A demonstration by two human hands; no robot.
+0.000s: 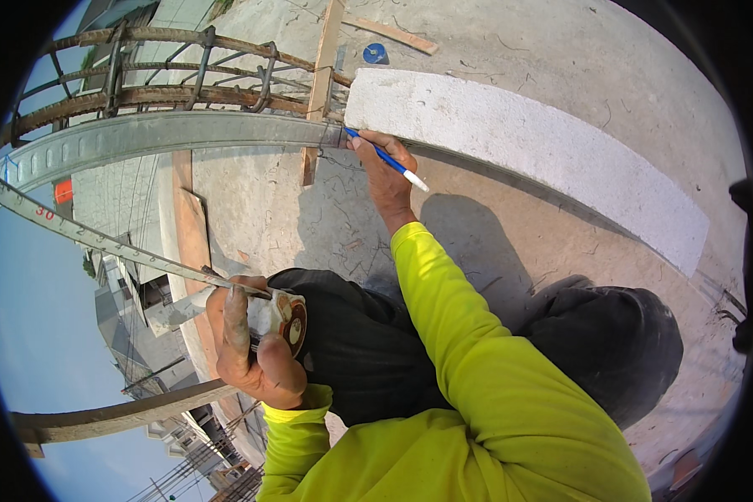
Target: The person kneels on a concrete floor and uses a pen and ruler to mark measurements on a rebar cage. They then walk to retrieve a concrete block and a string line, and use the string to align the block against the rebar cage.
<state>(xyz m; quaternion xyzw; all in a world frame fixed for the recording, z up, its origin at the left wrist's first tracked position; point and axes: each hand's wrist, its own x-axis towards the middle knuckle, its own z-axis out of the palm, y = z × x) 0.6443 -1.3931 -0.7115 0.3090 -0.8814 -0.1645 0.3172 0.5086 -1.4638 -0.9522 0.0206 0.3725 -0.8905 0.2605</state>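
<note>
My right hand (pixel 386 171) grips a blue pen with a white cap (pixel 385 157); its tip touches the end of a grey metal channel (pixel 167 134) where that meets a long white concrete block (pixel 519 142). My left hand (pixel 247 343) is closed around a tape measure case (pixel 283 316). Its metal blade (pixel 100 241) runs out to the upper left. Both sleeves are bright yellow-green.
A rusty rebar cage (pixel 167 75) lies behind the channel. Wooden planks (pixel 322 75) and a blue disc (pixel 375 53) rest on the concrete slab (pixel 560 50). My dark-trousered knees (pixel 611 343) are below. Past the slab edge at left, rooftops lie far down.
</note>
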